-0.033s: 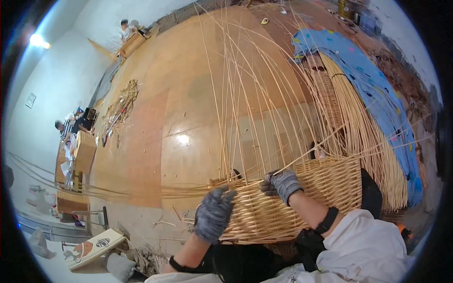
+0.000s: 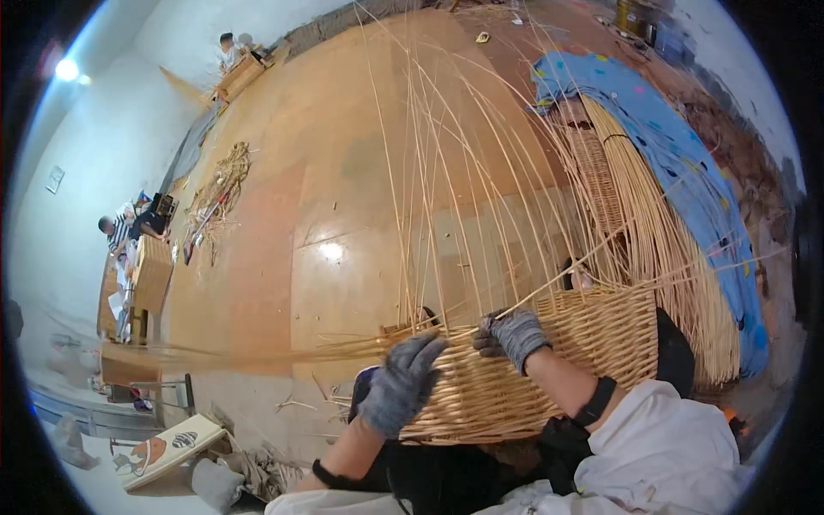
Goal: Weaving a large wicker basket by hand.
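A half-woven wicker basket (image 2: 549, 360) lies on its side across my lap, with long unwoven canes (image 2: 463, 172) fanning from its far edge. My left hand (image 2: 402, 386), in a grey knit glove, is at the basket's left corner. Its fingers are bent together over the edge canes; the fingertips are partly hidden. My right hand (image 2: 513, 337), gloved alike, is closed at the far edge on a cane (image 2: 566, 276) slanting up to the right. Blurred canes (image 2: 257, 356) stretch leftward from the corner near my left hand.
Right of the basket lies a large bundle of loose canes (image 2: 661, 249) beside a blue cloth (image 2: 635, 90). Cane scraps (image 2: 225, 184) litter the board floor (image 2: 343, 146). A person (image 2: 129, 227) sits by a wooden bench at left; another (image 2: 230, 53) sits farther back. A painted board (image 2: 172, 451) leans lower left.
My left hand has moved slightly right along the basket edge, its fingers reaching farther over. The leftward canes have swung closer together. My right hand stays in place.
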Tool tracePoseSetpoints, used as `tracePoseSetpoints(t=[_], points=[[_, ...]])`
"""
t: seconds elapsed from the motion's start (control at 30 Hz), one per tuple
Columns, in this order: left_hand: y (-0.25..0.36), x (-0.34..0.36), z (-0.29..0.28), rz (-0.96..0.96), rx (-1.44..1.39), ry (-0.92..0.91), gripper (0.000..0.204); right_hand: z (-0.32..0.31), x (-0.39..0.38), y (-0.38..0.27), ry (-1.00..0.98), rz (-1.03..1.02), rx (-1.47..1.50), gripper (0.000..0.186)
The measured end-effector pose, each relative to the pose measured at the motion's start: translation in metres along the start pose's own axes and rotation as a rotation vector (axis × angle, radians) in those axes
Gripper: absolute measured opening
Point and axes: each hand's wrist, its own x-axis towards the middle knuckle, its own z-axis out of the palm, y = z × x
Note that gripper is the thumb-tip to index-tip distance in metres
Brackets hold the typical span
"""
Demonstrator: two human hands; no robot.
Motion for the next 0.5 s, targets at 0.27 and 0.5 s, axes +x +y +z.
tracePoseSetpoints(t=[0.27, 0.5], points=[[0.017, 0.019, 0.055, -0.489, 0.286, -0.268, 0.102, 0.062, 0.083, -0.030, 0.039, -0.900, -1.467, 0.032], [-0.012, 0.015, 0.057, -0.405, 0.132, -0.159, 0.047, -0.015, 0.013, -0.001, -0.249, -0.631, 0.321, 0.037]])
